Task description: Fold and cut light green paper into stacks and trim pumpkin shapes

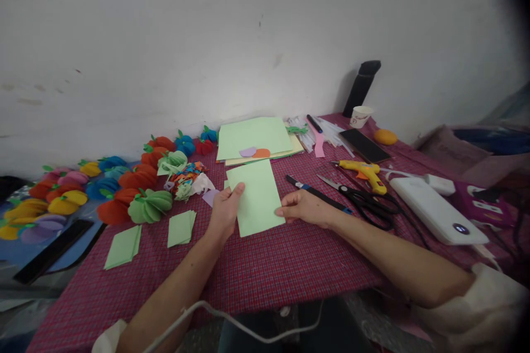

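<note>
The person holds a light green rectangular paper sheet (259, 198) above a red checked tablecloth (256, 276), in front of the body. The left hand (226, 210) grips the sheet's left edge, thumb flat on the upper face, its other fingers mostly hidden. The right hand (304, 208) pinches the right edge near the lower corner between thumb and forefinger, the remaining fingers curled; the sheet lies between the two hands.

Just behind the right hand, and partly covered by it, a slim black-and-blue cutter (297, 182) slants across the cloth. Further right lie black-handled metal scissors (368, 198), a yellow glue gun (364, 168) and a white rectangular power bank (434, 209). Beyond the sheet's far edge rests a pile of large pale green paper (254, 135) bearing a lilac and an orange cutout. Left of the left hand are two small stacks of green paper cards (180, 229), a heap of multicoloured scraps (188, 179) and rows of colourful paper pumpkins (151, 207). A white cable (248, 338) crosses the left forearm.
</note>
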Tool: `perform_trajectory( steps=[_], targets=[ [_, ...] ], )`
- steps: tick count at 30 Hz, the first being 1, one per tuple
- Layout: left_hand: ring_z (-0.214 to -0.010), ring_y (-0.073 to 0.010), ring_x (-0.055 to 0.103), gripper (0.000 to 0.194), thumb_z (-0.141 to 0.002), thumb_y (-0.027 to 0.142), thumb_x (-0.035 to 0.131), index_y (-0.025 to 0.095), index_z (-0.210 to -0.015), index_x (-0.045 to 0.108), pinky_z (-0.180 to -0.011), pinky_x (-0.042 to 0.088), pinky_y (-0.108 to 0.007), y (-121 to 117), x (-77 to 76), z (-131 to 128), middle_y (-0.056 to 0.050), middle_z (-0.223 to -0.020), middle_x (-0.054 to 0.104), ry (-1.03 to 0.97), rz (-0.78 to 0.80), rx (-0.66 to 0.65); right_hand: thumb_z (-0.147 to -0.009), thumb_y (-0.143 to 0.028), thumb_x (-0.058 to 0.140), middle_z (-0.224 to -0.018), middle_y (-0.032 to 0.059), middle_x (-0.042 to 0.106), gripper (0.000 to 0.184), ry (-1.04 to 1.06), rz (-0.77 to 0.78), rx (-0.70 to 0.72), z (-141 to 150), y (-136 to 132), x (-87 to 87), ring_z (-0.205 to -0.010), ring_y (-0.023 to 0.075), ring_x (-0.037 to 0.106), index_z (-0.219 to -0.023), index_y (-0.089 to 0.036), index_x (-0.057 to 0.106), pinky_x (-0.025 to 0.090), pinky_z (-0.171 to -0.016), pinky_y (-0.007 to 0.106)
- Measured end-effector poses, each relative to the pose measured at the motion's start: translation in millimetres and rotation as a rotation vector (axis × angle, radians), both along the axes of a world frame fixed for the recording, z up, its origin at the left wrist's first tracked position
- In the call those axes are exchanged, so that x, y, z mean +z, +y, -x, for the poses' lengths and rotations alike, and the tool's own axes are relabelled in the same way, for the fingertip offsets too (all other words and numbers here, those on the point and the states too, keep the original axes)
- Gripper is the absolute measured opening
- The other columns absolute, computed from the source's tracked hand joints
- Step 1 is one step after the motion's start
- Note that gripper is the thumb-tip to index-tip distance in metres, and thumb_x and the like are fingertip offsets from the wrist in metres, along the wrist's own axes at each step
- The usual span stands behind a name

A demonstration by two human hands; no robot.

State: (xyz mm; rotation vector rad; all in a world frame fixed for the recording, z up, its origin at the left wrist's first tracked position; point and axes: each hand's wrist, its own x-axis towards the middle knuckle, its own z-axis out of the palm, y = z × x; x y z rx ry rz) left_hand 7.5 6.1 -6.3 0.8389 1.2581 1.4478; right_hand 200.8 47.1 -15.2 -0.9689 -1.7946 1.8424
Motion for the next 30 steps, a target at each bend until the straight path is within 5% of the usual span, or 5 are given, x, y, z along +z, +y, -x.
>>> perform_trajectory(
  steps=[12, 18, 26, 30],
  targets=[
    [-0.051, -0.0142, 0.058, 0.043, -0.062, 0.042, 0.062, 0.007, -0.087, 0.059, -0.05, 0.046, -0.025, 4, -7.2, 5, -0.008, -0.068, 0.066, -0.005, 0.008, 0.062, -0.059, -0.038, 0.066, -0.064, 0.0034, 0.064, 0.028, 0.04, 0.14, 0.084, -1, -2, -1.7, -0.055, 0.0105, 0.058, -0.063, -0.012, 0.057, 0.046, -0.059, 0.027],
    [-0.053, -0.0155, 0.059, 0.045, -0.061, 0.044, 0.062, 0.007, -0.087, 0.06, -0.049, 0.045, -0.025, 4, -8.3, 6, -0.009, -0.071, 0.066, 0.013, 0.016, 0.051, -0.061, -0.041, 0.064, -0.072, 0.0053, 0.064, 0.033, -0.024, 0.072, 0.139, -4, 1, 1.3, -0.064, 0.0113, 0.058, -0.075, -0.011, 0.062, 0.044, -0.063, 0.024],
    [-0.064, -0.0178, 0.061, 0.049, -0.065, 0.048, 0.058, 0.009, -0.095, 0.06, -0.059, 0.047, -0.028, -3, -6.0, -9, -0.011, -0.082, 0.067, -0.061, 0.057, -0.126, -0.065, -0.042, 0.06, -0.059, 0.0003, 0.06, 0.03, 0.085, 0.015, -0.062, -2, 5, 0.0, -0.051, 0.0094, 0.05, -0.064, -0.013, 0.06, 0.039, -0.056, 0.024],
    [-0.064, -0.0182, 0.061, 0.061, -0.068, 0.061, 0.043, 0.008, -0.092, 0.062, -0.058, 0.046, -0.028, -7, 4.2, -8, -0.012, -0.076, 0.066, -0.104, 0.085, -0.254, -0.065, -0.04, 0.061, -0.065, 0.0024, 0.062, 0.027, 0.123, 0.022, -0.167, -7, 13, -1.2, -0.055, 0.0112, 0.052, -0.067, -0.014, 0.061, 0.04, -0.057, 0.025]
  ],
)
